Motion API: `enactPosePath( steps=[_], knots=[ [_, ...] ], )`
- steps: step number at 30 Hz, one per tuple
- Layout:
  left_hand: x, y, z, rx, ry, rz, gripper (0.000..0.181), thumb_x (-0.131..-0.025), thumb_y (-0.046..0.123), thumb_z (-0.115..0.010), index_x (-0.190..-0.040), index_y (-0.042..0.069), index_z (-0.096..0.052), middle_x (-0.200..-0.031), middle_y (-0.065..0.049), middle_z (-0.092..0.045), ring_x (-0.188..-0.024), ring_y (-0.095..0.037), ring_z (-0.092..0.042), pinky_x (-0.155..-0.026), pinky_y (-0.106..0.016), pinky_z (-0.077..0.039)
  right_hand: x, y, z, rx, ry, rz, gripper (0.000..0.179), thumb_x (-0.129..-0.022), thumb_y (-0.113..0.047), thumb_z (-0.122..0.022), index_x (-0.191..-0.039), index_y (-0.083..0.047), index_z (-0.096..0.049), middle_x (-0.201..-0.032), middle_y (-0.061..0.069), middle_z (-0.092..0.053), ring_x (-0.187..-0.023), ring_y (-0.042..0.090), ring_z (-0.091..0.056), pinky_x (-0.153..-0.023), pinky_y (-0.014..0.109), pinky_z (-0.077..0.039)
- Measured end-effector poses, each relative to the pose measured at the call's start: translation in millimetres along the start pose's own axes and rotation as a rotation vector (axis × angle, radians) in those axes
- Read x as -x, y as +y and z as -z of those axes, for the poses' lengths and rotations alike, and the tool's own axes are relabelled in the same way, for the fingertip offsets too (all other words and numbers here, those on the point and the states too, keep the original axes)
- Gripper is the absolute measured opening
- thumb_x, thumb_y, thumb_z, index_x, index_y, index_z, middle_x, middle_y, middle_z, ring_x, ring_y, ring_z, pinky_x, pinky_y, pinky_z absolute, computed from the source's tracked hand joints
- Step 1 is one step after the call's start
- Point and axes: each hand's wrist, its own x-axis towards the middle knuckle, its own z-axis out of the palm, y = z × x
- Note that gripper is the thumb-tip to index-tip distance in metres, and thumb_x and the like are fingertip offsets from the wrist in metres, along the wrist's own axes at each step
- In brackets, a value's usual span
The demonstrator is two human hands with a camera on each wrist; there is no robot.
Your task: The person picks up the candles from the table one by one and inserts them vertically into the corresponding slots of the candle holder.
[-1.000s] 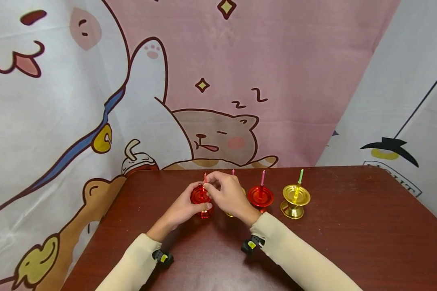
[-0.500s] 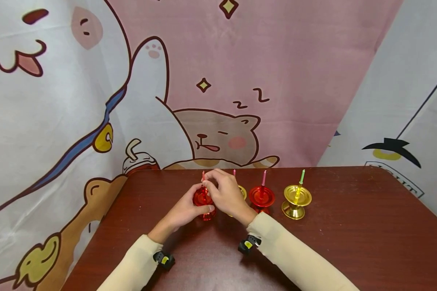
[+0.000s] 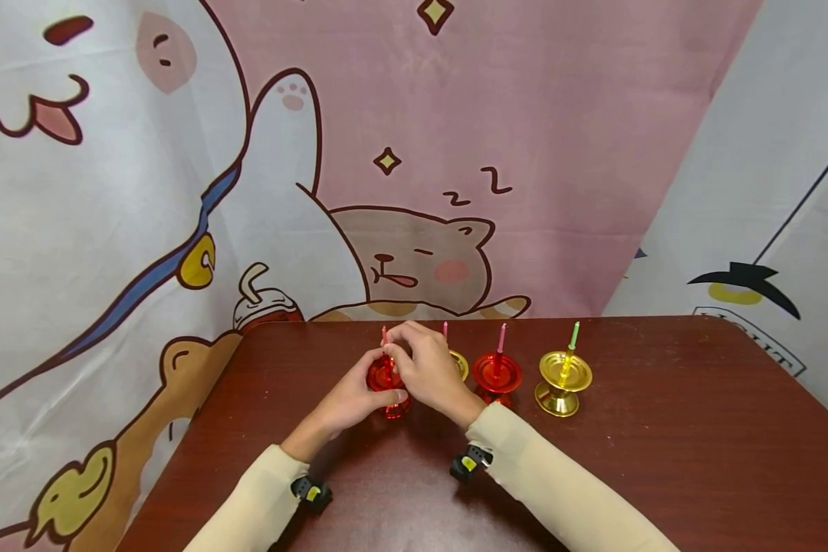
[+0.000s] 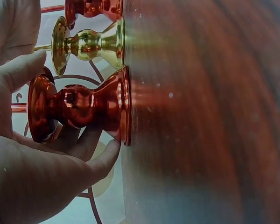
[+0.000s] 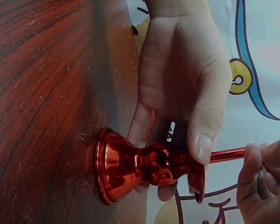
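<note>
My left hand (image 3: 345,399) grips a shiny red candle holder (image 5: 116,168). Its thumb lies against the rim of the small dish, and the other fingers reach behind the stem. The holder stands upright, its base at the tabletop (image 4: 186,154). From the dish rises a thin red tube (image 5: 227,154). At the top of this tube the fingertips of my right hand (image 3: 431,372) pinch a small red candle (image 3: 384,333). Only the candle's tip shows above the fingers in the head view; its lower part is hidden.
To the right stand a gold holder (image 3: 461,365) with a pink candle, partly behind my right hand, a red holder (image 3: 495,376) with a pink candle, and a gold holder (image 3: 566,376) with a green candle. A cartoon-printed curtain (image 3: 559,153) hangs behind the table.
My right hand has shifted slightly left over the holder, uncovering more of the gold dish behind it. The left hand keeps its grip. In the last half second hardly anything moves.
</note>
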Motion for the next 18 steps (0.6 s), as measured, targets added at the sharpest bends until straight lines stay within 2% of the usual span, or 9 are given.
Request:
enactPosePath(
  steps=[7,18],
  knots=[
    [-0.3,0.4,0.1,-0.004,-0.001,-0.002,0.080,-0.094,0.012,-0.085,-0.160,-0.003,-0.041,-0.149,-0.022,-0.058,-0.129,-0.034,-0.064,-0.112,-0.049,-0.053,0.3,0.3,0.3,0.016,-0.004,0.018,0.005,-0.102,-0.002,-0.076,-0.105,-0.004,-0.079,-0.105,0.006,-0.076,-0.089,0.021,-0.067,-0.074,0.031,-0.057],
    [0.2,0.1,0.2,0.001,-0.004,-0.007,0.080,-0.094,0.011,-0.085,-0.159,-0.003,-0.041,-0.148,-0.022,-0.058,-0.129,-0.033,-0.064,-0.111,-0.047,-0.053,1.2,0.1,0.6,0.025,0.008,0.059,0.004,-0.102,-0.002,-0.075,-0.103,-0.004,-0.078,-0.102,0.006,-0.076,-0.085,0.019,-0.065,-0.073,0.032,-0.055]
  ],
)
